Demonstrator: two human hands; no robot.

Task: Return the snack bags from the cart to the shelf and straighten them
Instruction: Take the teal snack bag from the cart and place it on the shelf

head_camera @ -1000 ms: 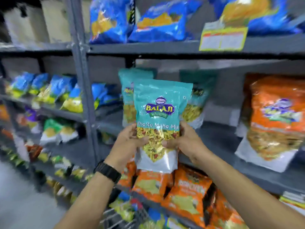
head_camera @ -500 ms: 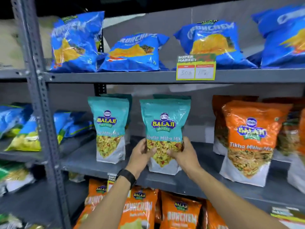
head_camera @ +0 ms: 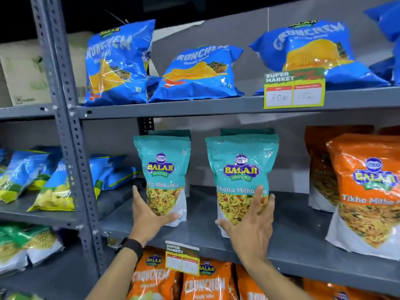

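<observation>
Two upright teal plastic snack pouches side by side on the grey metal middle shelf (head_camera: 201, 232), slightly apart. Left hand (head_camera: 149, 215) cupping the lower left edge of the left teal pouch (head_camera: 162, 169), thumb across its base. Right hand (head_camera: 251, 226), fingers spread, flat against the lower front of the right teal pouch (head_camera: 240, 169). Orange foil pouch (head_camera: 365, 191) standing further right; blue crisp bags (head_camera: 199, 72) above.
</observation>
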